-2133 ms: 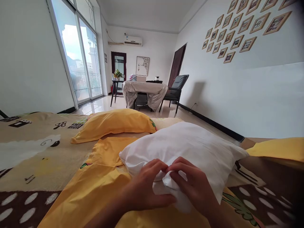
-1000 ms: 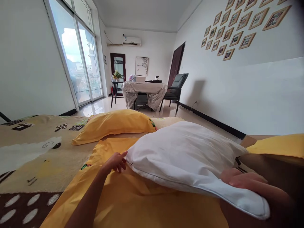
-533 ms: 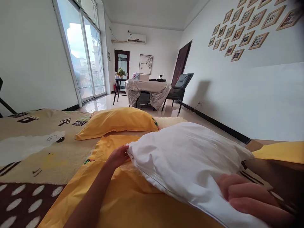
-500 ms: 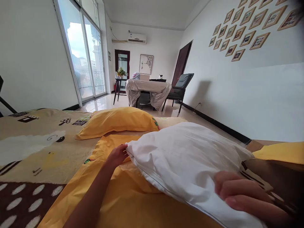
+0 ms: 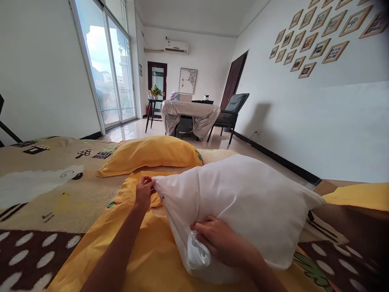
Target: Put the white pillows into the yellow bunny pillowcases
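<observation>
A plump white pillow lies tilted across the orange fabric on the bed. My left hand pinches the pillow's far left corner between thumb and fingers. On the near side of the pillow, my right hand is closed on a gathered fold of its white cloth, and a bunched flap hangs below the fingers. Beyond my hands rests an orange pillow with a green leaf print at its right end.
The patterned bedspread with a sheep print spreads to the left. More yellow fabric lies at the right edge. Past the bed stand a covered table and a black chair. Glass sliding doors are at the left.
My right hand has moved left from the pillow's near right side and now grips cloth at its near side. My left hand has shifted slightly left with the corner.
</observation>
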Demonstrator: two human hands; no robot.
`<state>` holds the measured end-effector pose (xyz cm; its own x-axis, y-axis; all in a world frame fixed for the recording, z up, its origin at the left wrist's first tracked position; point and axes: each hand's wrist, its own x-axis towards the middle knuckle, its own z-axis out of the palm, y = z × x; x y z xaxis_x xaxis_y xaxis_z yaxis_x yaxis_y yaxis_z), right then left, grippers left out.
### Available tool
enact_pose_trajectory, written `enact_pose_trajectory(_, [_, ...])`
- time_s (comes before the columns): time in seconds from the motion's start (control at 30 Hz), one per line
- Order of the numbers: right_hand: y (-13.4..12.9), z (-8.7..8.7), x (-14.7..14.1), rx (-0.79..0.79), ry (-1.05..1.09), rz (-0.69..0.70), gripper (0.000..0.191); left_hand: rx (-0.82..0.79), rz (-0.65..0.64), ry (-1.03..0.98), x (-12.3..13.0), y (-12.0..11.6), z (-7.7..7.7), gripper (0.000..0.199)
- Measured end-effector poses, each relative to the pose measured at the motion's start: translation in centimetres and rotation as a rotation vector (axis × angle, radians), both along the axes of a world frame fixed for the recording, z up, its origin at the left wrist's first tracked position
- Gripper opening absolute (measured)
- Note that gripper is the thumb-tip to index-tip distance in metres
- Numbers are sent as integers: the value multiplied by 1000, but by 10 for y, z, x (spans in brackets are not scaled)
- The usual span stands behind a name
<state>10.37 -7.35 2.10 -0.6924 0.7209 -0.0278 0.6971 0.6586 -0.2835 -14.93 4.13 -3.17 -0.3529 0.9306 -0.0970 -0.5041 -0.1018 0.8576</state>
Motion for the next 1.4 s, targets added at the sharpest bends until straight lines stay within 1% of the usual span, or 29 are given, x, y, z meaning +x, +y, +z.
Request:
enact_pose_trajectory(0.1, [-4, 2, 7, -16, -138, -12, 29, -8, 22, -29, -6, 2, -1, 31])
enact_pose_trajectory(0.2, [-8, 8, 16, -70, -161, -5, 27, -54, 29, -72, -12, 5, -6, 29])
enact_pose_trajectory(0.3, [-11, 16, 21, -109, -168, -5, 26, -108, -7, -97, -15, 6, -8, 26])
enact_pose_trajectory(0.43, [-13, 22, 22, -122, -148, -2, 25, -121, -82, -108, -15, 4, -3, 21])
enact_pose_trajectory(0.53, [-15, 23, 22, -130, -115, -11, 24, -107, -127, -117, -14, 2, 1, 18])
enact_pose_trajectory(0.6, [-16, 22, 21, -130, -108, -24, 24, -116, -163, -125, -14, 2, 1, 13])
enact_pose_trajectory(0.73, [-16, 19, 21, -133, -112, -29, 25, -160, -236, -122, -13, 4, -6, 6])
enact_pose_trajectory(0.8, [-15, 18, 20, -134, -113, -29, 25, -157, -253, -104, -12, 5, -10, 5])
enact_pose_trajectory(0.87, [-15, 18, 20, -140, -109, -26, 25, -123, -245, -80, -9, 5, -11, 8])
enact_pose_trajectory(0.93, [-15, 18, 19, -141, -105, -22, 26, -71, -213, -53, -5, 4, -10, 17])
enact_pose_trajectory(1.03, [-15, 19, 18, -138, -108, -19, 26, 10, -165, 9, 4, -1, -1, 30])
enact_pose_trajectory(1.13, [-16, 19, 19, -135, -110, -19, 26, 92, -168, 109, 18, -11, 15, 36])
enact_pose_trajectory(1.2, [-16, 19, 20, -129, -106, -23, 26, 141, -188, 177, 29, -21, 27, 35])
enact_pose_trajectory(1.3, [-16, 22, 21, -133, -74, -30, 23, 197, -239, 363, 47, -40, 44, 32])
enact_pose_trajectory(1.4, [-21, 30, 20, -146, 36, -13, 21, 265, -287, 558, 61, -59, 55, 29])
